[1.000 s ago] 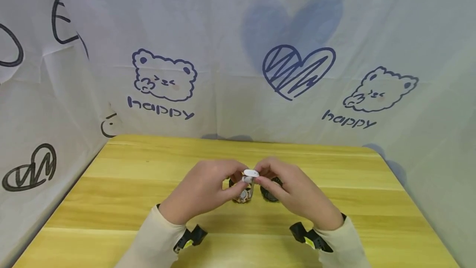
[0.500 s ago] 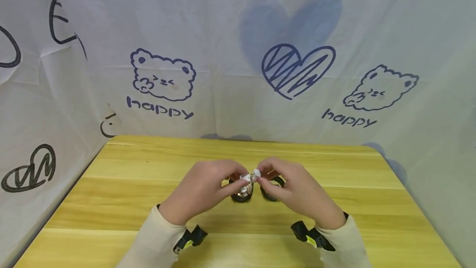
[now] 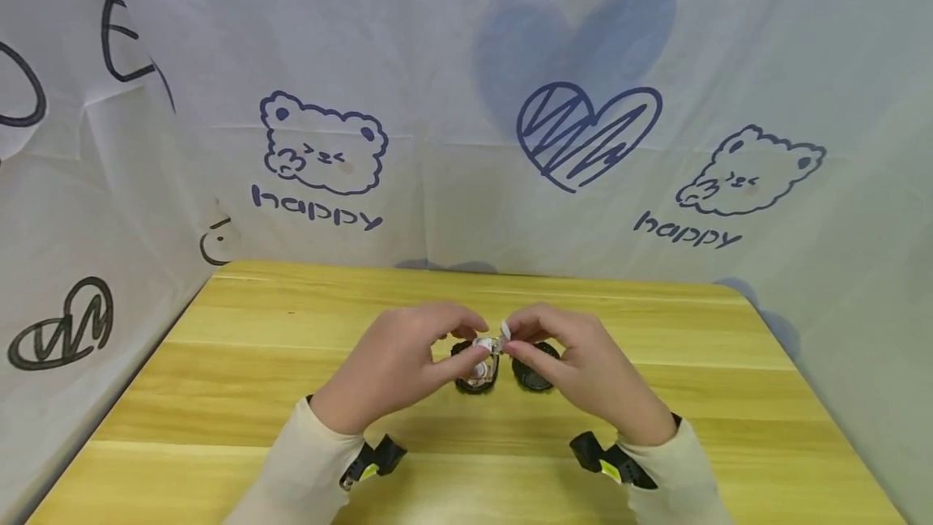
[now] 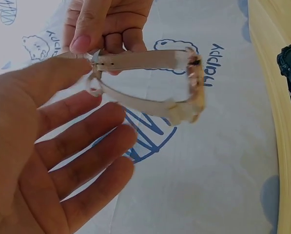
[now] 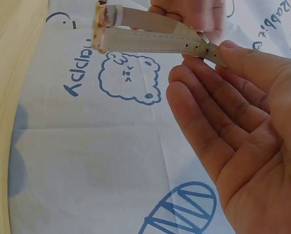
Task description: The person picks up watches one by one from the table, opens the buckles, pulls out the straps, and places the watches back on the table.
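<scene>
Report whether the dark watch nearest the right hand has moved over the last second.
No: in the head view, the dark watch, partly hidden by the right hand, shows no shift either way against the far edge of the table.

From my head view I look forward and down over the surface, far enough back to take in both its far corners and the hanging cloth. My left wrist view sits close in, turned sideways, facing past the left hand to the cloth, the surface's edge down its right side; my right wrist view, equally near, has it left. Both share the watch and cloth.
</scene>
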